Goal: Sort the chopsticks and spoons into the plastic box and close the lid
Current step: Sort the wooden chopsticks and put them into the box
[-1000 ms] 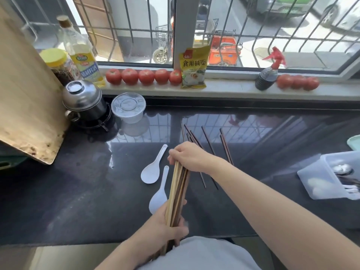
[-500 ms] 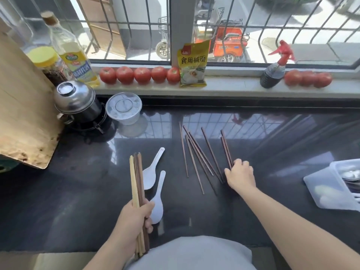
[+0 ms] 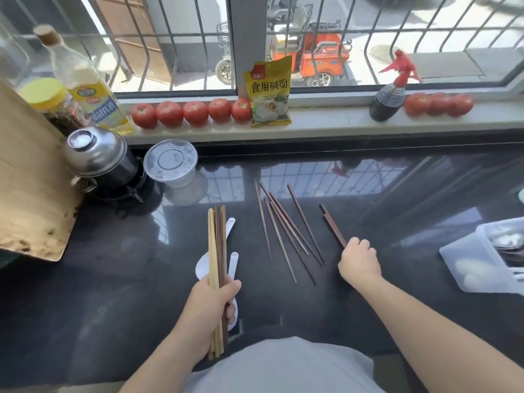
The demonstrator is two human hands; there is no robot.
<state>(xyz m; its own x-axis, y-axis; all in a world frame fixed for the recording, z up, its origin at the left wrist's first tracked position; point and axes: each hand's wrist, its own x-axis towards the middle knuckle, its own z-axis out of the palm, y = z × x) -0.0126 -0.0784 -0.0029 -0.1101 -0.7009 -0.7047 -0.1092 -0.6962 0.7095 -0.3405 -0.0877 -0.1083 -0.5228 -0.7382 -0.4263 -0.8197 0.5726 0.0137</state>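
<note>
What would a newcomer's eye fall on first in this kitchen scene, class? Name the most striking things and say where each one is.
First, the left hand near the bottom centre, gripping an upright bundle of chopsticks over two white spoons. Next, the loose dark chopsticks scattered on the black counter, where the right hand grips a pair. Behind, red tomatoes line the windowsill, and the plastic box sits at the right edge.

Eight tomatoes line the sill, five left, three right. Two white spoons lie on the counter. About seven loose dark chopsticks remain; the bundle cannot be counted.
</note>
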